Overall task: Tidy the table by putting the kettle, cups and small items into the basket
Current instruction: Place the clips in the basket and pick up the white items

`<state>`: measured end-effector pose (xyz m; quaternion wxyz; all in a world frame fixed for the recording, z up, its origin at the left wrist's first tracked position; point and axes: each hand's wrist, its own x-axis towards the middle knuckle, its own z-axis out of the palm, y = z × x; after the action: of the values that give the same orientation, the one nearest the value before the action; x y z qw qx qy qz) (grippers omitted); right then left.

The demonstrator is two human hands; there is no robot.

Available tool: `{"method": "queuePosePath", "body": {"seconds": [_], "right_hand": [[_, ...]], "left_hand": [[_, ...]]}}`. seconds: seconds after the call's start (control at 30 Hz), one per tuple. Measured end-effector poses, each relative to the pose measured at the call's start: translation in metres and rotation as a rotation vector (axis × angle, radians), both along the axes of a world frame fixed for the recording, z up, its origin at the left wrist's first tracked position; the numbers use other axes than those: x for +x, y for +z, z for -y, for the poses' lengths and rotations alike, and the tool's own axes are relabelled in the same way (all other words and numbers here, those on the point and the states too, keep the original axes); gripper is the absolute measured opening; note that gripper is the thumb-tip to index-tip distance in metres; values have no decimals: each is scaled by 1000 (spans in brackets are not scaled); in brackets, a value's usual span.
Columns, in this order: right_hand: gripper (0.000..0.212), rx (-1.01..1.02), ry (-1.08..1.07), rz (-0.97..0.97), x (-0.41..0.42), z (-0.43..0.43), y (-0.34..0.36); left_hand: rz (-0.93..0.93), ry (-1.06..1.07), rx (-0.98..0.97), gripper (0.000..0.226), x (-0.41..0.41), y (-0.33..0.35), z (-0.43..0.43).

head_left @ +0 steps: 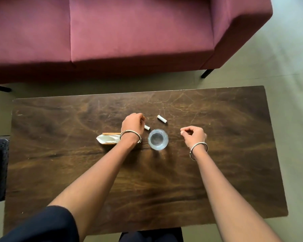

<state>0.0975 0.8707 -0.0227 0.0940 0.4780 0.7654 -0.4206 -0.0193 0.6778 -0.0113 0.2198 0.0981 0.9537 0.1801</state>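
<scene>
Frame centre, dark wooden table point(226, 172): clear round glass tumbler point(158, 139), rigid, slick, breakable, likely best gripped round its wall; short white cylinder point(147, 127), light, pinched by left hand point(133, 123); right hand point(194, 135) curled, seemingly empty.

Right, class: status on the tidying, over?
Left hand curled at small white cylinder, grip unclear. Right hand curled, empty. Clear drinking glass, second white cylinder on dark wooden table. No basket visible.
</scene>
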Motion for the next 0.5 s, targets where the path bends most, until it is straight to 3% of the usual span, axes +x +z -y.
{"method": "queuePosePath", "body": {"seconds": [0.2,0.5], "right_hand": [[10,-2,169,43,-43,-7,-33],[25,40,403,46,-79,0,-74]], "left_hand": [[104,-353,-327,30,-24,-42,-20],[32,-473,-397,26,-26,-72,-29]]}}
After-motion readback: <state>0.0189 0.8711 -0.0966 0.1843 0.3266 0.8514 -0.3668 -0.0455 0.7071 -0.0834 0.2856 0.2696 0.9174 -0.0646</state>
